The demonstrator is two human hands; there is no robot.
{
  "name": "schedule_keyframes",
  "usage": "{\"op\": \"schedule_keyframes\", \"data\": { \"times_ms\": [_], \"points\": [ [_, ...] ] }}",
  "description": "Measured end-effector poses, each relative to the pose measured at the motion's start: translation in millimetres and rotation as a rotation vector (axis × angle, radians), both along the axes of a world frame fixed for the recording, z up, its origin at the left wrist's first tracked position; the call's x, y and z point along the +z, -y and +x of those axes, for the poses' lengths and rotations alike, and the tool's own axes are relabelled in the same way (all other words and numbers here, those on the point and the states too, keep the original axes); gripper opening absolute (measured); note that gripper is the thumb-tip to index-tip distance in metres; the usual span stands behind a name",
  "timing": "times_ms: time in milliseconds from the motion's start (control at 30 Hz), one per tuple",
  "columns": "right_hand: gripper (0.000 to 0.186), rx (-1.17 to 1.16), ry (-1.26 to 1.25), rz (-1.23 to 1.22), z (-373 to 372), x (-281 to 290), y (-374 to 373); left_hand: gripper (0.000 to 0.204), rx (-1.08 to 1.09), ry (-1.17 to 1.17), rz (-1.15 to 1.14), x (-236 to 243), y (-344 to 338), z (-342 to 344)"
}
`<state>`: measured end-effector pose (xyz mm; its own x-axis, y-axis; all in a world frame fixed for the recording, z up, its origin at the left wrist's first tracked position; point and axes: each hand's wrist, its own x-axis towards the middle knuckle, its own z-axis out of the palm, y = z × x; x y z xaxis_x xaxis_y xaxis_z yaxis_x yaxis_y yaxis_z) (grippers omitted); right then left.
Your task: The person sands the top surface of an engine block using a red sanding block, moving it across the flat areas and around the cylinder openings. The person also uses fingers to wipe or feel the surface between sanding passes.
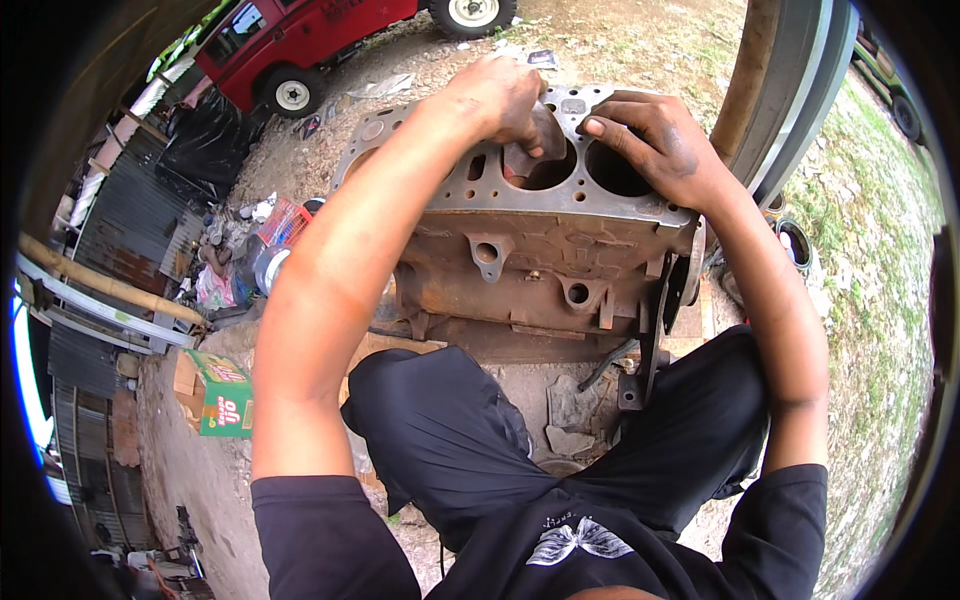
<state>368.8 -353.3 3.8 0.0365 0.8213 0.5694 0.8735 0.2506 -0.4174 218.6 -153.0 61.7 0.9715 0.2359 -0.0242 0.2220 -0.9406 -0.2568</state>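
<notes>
A rusty engine block (530, 265) stands in front of me, its grey top face pierced by large round cylinder bores and smaller holes. My left hand (505, 105) is closed on a grey-brown pad (532, 150), perhaps cloth or abrasive sheet, which reaches into a middle bore with something reddish under it. My right hand (655, 145) rests on the block's top beside the rightmost bore (614, 175), thumb stretched out at the bore's rim and fingers bent over the deck, with nothing visible in them. My forearms come up on either side of the block.
A red vehicle (245, 60) stands behind at top left. A post (740, 110) rises close right of the block, with round containers (795, 245) beside it. Corrugated sheets (140, 240), clutter, a red basket (282, 222) and a green cardboard box (222, 395) lie left. My bent legs flank the block's front.
</notes>
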Motion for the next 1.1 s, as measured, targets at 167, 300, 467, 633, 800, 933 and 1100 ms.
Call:
{"op": "schedule_keyframes", "data": {
  "times_ms": [167, 300, 467, 633, 800, 933, 1100],
  "points": [
    [0.042, 0.044, 0.068, 0.133, 4, -8, -7, 0.073, -0.022, 0.123, 0.161, -38, 4, 3],
    [0.043, -0.017, -0.026, 0.061, 5, -7, -4, 0.073, -0.037, -0.060, 0.036, -5, -10, 4],
    [0.041, -0.013, 0.107, 0.004, 5, -1, 2, 0.072, 0.144, 0.161, 0.192, -43, 19, 9],
    [0.045, -0.024, 0.065, 0.056, 4, -3, -2, 0.082, 0.070, -0.049, 0.041, -1, 7, 5],
    [0.042, 0.020, 0.091, 0.033, 4, -2, 2, 0.066, 0.176, 0.002, 0.110, -13, 24, 8],
    [0.043, -0.027, 0.115, 0.048, 5, -4, 0, 0.096, 0.103, 0.125, 0.224, -43, 16, 7],
    [0.043, -0.012, 0.081, 0.033, 6, -5, 2, 0.094, 0.096, -0.010, 0.012, 1, 5, 3]
  ]
}}
